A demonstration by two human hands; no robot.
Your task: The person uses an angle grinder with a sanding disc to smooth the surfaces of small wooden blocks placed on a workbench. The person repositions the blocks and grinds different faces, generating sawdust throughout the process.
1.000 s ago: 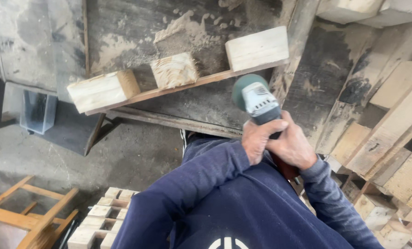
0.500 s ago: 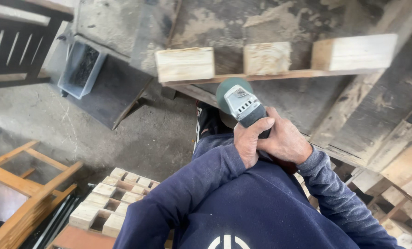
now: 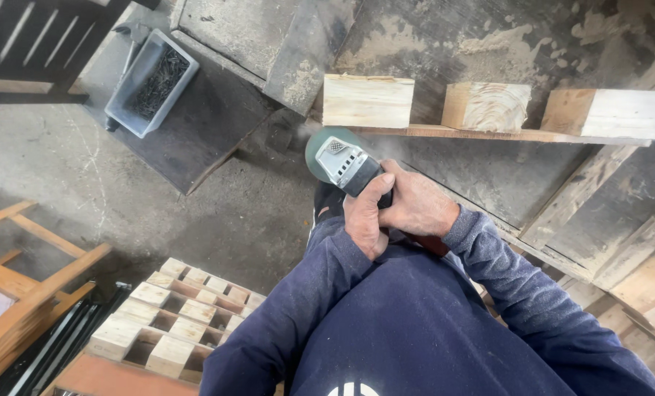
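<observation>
On the dusty floor, both hands (image 3: 397, 213) clasp a green grinder (image 3: 340, 159) (grey bin (image 3: 150, 82) nearby).

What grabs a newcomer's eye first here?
The green grinder at centre, gripped by both the left hand and right hand, its disc next to the left of three pale blocks on a thin slat. Next, the grey tray of dark nails at upper left.

Beneath the fingers (image 3: 375, 192) of both hands, the green-and-grey power grinder's (image 3: 340, 160) rear body is hidden. Beyond their tips its disc cannot be seen. The rightmost pale wooden block (image 3: 621, 114) runs off the edge.
</observation>
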